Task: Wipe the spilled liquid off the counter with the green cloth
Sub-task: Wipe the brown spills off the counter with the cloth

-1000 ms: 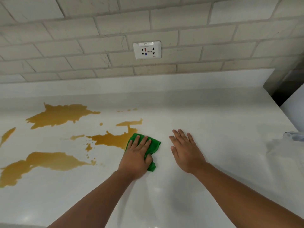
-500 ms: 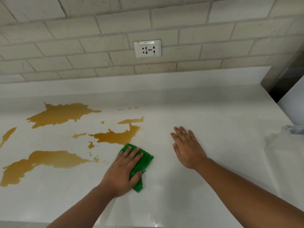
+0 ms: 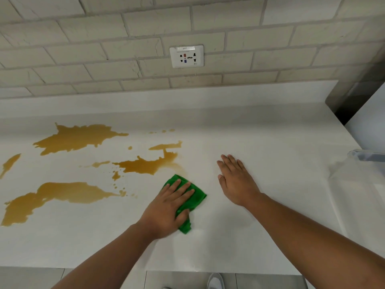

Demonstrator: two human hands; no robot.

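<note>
L hand lies flat on green cloth, fingers straight, pressing it to the white counter, lower centre of frame. Cloth sits just below-right of the nearest patch of brown spilled liquid; more puddles across frame left. R hand rests flat on bare counter, centre-right, fingers extended, holding nothing.

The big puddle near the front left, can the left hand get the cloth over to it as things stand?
Probably yes. The left hand presses the green cloth flat, and only bare counter lies between it and that puddle; nothing stands in the way.
</note>
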